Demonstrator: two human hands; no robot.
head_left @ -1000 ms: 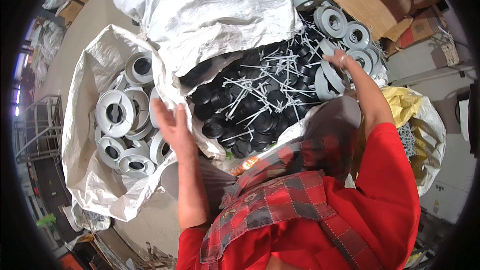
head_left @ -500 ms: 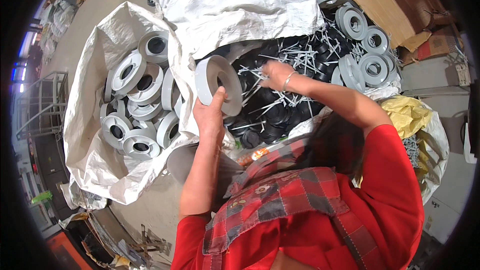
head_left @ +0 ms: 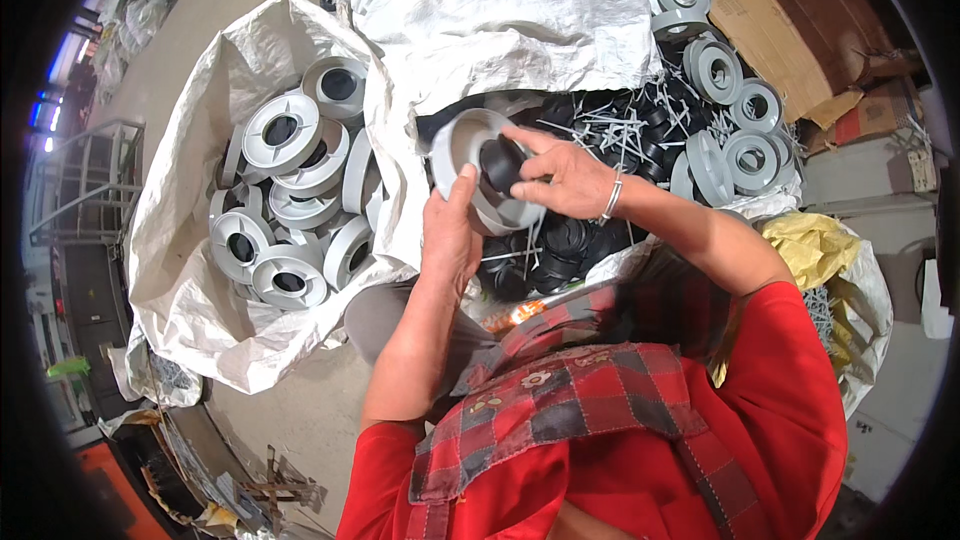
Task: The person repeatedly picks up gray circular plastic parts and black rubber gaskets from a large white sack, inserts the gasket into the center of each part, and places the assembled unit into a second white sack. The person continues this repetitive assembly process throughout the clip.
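My left hand grips a round grey plastic ring by its near side, the thumb over the rim. In my right hand a round black plastic cap is pinched between thumb and fingers, at the ring's centre opening. I cannot tell whether the cap is seated in the opening. Below and beyond my hands lies a heap of similar black caps, with thin light-grey plastic sticks strewn over it.
To the left, an open white woven sack holds several grey rings with black centres. White sacking covers the heap's far side. More grey rings lie at the right, beside cardboard and a yellow bag.
My right hand has come left from the heap to the ring with a black cap. The left hand has shifted slightly right with the ring, which is now tilted more face-up.
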